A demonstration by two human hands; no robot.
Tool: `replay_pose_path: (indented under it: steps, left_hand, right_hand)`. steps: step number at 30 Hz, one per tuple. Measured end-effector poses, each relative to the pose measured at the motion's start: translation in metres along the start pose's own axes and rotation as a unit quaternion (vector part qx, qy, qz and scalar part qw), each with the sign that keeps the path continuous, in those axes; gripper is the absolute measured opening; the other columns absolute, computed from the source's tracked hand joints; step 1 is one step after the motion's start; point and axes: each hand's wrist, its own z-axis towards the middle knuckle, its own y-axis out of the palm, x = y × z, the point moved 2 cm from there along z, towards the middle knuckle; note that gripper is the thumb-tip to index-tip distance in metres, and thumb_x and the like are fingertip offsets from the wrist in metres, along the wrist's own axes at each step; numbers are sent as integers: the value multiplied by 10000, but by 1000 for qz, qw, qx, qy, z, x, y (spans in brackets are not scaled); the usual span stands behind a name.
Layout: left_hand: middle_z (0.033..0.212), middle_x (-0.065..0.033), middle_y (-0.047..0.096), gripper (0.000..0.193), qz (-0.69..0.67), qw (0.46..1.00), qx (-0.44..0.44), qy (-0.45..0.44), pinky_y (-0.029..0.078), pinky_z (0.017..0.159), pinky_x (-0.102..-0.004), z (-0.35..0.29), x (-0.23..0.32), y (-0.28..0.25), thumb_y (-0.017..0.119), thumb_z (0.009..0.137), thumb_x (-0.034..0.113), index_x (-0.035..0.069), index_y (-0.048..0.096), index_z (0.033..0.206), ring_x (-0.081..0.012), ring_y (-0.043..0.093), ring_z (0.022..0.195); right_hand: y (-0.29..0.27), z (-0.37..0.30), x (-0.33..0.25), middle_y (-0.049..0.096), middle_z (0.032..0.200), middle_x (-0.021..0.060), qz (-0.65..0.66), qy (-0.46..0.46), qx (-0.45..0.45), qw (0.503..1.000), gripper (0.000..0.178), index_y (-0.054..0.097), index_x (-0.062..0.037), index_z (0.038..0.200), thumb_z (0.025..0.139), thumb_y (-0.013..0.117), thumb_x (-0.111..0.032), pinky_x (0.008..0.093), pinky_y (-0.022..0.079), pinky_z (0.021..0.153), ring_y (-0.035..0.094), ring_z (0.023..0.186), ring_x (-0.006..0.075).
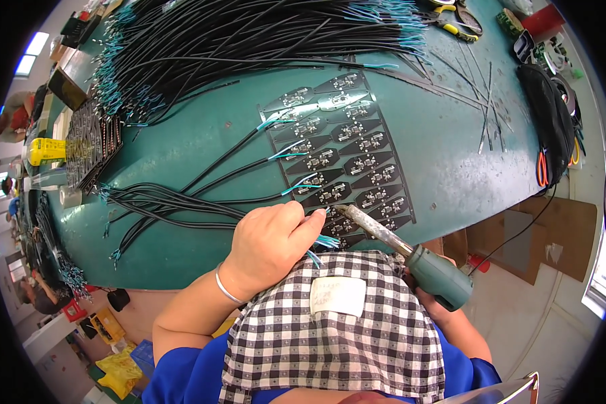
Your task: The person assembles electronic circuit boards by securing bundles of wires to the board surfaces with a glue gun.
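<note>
My left hand (268, 237) is closed over a small group of black cables (209, 210), its thumb and forefinger pinched at the near part of a panel of black circuit boards (365, 161). Blue and white wire ends (326, 241) poke out below the fingers. A soldering iron (439, 277) with a dark green handle is gripped in my right hand (435, 306), which the handle partly hides. Its tip points left at the boards, close beside my left fingertips. Several cables lie with bared blue and white ends (291, 153) on the panel's left edge.
A large pile of black cables (249, 40) covers the far side of the green table (451, 182). Circuit boards are stacked (94, 148) at the left, by a yellow bottle (46, 149). Pliers (459, 30), thin dark strips (486, 101) and a black pouch (547, 121) lie right.
</note>
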Motion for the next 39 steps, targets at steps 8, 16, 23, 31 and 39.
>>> replay_pose_path:
  steps: [8,16,23,31,39]
  left_hand:
    - [667,-29,432,165,5,1000,-8,-8,401,460,-297,1,1,-1,656,753,76,60,666,916,-166,508,562]
    - [683,-39,439,178,-3,1000,-20,-16,409,464,-304,1,-1,-1,652,758,76,53,659,934,-176,517,573]
    - [686,-42,444,173,-6,1000,-20,-20,415,464,-308,1,-2,-1,648,769,78,50,658,940,-180,520,578]
    - [683,-44,445,161,-9,999,-25,-29,412,458,-310,3,-2,-1,650,775,72,50,659,934,-182,520,577]
    - [693,-48,447,161,-18,999,-31,-35,418,465,-308,3,-3,-2,648,773,71,44,658,931,-184,523,582]
  right_hand:
    - [-2,15,-10,669,921,95,-57,-130,0,990,226,673,-69,953,733,660,-120,369,506,716,636,852,291]
    - [-5,14,-14,667,947,85,-162,-128,-11,978,250,672,-78,983,739,662,-130,337,509,722,643,840,262]
    - [7,-1,9,661,1046,89,271,171,-30,947,419,591,16,1097,727,714,-137,265,506,840,650,934,185]
    - [1,3,0,610,1107,122,100,68,-56,991,360,637,-76,1074,750,695,-222,424,413,924,535,1067,315]
    - [0,2,6,645,1037,113,156,83,-13,984,314,649,-66,1029,755,687,-217,394,456,868,597,973,299]
